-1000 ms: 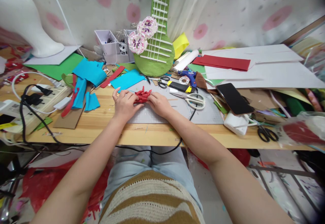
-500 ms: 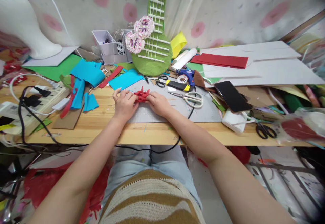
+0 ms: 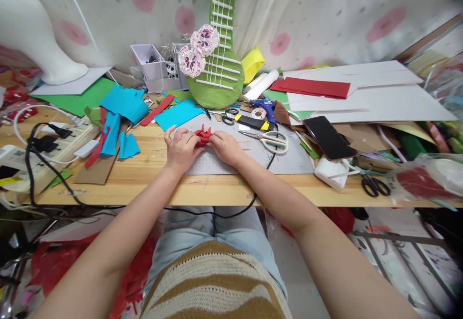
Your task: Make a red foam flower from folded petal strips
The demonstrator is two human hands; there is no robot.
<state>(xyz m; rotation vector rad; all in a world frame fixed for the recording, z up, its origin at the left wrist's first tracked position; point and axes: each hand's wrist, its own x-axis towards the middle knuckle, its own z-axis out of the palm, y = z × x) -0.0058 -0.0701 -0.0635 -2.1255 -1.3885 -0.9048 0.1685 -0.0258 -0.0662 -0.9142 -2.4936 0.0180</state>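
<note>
A small bunch of red crepe paper strips [image 3: 203,136] is pinched between my two hands over the grey cutting mat [image 3: 231,162]. My left hand [image 3: 182,149] grips its left side with thumb and fingers. From the right, my right hand [image 3: 226,146] holds the other side, fingertips closed on the paper. Its underside is hidden by my fingers. Just right of my hands lie white-handled scissors [image 3: 274,142] and a yellow-black utility knife [image 3: 254,122]. A blue paper sheet [image 3: 178,114] lies behind my left hand.
A green guitar-shaped piece [image 3: 217,90] with paper flowers stands at the back. A blue glue gun [image 3: 265,109] lies before it. On the right are a phone [image 3: 330,137] and black scissors [image 3: 375,185]; on the left, a power strip [image 3: 54,152]. A black cable [image 3: 217,214] hangs along the front edge.
My left hand has shifted slightly right, nearer my right hand, and the red paper looks more bunched together. Both hands still hold it.
</note>
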